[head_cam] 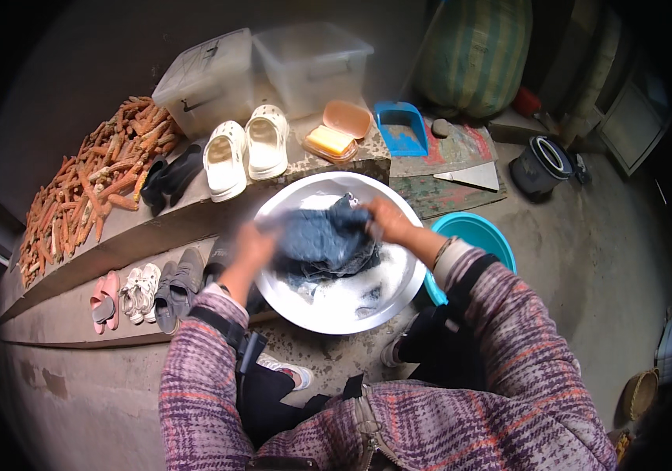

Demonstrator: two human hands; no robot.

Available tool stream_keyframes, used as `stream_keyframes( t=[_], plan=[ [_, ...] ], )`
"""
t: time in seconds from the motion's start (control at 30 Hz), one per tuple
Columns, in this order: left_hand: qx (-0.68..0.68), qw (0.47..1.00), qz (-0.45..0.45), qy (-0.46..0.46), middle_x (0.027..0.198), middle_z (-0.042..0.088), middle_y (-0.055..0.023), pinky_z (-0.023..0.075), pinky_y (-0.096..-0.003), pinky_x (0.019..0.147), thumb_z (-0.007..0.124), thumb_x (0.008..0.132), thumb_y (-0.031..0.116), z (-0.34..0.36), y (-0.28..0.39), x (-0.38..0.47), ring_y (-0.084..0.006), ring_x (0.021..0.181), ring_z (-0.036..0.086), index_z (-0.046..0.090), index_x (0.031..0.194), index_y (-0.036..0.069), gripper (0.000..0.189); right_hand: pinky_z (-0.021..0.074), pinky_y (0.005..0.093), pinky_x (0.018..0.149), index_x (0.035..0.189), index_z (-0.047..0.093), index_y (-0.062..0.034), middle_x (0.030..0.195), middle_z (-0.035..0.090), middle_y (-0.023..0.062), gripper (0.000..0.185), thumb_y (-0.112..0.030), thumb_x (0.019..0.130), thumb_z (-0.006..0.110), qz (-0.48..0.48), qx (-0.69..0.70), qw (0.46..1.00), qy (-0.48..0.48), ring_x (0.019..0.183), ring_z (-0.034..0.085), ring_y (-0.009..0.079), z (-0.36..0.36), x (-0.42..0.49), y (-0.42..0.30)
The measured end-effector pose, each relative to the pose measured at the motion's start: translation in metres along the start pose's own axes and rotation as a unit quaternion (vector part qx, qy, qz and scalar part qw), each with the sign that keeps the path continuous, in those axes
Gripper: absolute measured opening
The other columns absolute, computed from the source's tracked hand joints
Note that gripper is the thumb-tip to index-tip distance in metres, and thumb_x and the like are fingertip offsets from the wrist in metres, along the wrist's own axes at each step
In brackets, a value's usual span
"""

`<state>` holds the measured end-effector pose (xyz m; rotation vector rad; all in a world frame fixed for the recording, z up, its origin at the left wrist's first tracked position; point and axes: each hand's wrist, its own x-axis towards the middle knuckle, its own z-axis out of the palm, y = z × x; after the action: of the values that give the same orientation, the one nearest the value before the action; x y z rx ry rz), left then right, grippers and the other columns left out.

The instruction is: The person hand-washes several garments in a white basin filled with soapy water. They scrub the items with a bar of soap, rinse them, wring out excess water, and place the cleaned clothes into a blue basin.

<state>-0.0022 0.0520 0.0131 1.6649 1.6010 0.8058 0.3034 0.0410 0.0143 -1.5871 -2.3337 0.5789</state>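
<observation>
Between my two hands a dark blue wet garment [327, 235] is stretched over a large white basin [409, 282]. My left hand [256, 244], blurred, grips its left side near the basin's rim. My right hand [392, 221] has hold of the right side, at the basin's inner right. White suds [341, 303] lie in the basin below, with part of the dark cloth resting in them. Which piece of clothing it is I cannot tell.
A turquoise bucket [477, 226] stands right of the basin. On the ledge behind are cream clogs [266, 144], a soap box with yellow soap [330, 141], plastic bins [312, 70] and corn cobs [97, 182]. A blue dustpan [400, 129] lies beyond; several shoes [180, 282] line the lower step.
</observation>
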Motion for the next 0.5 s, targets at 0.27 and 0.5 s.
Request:
stream_keyframes(
  t=[0.27,0.5],
  plan=[
    [0.437,0.825,0.05,-0.355,0.158,-0.001,-0.0238,0.0053,-0.0641,0.112,0.064,0.086,0.039,0.086,-0.002,-0.034,-0.0468,0.145,-0.001,-0.005,0.153,0.033,0.097,0.0162,0.0672,0.11,0.153,0.009,-0.0373,0.159,0.006,0.0193,0.073,-0.041,0.093,0.052,-0.013,-0.153,0.946,-0.287,0.145,-0.002,0.0448,0.078,-0.008,0.008],
    [0.446,0.779,0.05,-0.437,0.156,0.013,-0.0272,0.0029,-0.0632,0.113,0.05,0.09,0.012,0.11,-0.035,-0.009,-0.0528,0.141,0.014,-0.011,0.153,0.018,0.088,0.0226,0.0572,0.112,0.151,0.015,-0.0213,0.157,0.012,0.0206,0.07,-0.013,0.09,0.048,-0.024,-0.127,0.918,-0.376,0.145,0.007,0.0378,0.12,0.004,0.039]
  ],
)
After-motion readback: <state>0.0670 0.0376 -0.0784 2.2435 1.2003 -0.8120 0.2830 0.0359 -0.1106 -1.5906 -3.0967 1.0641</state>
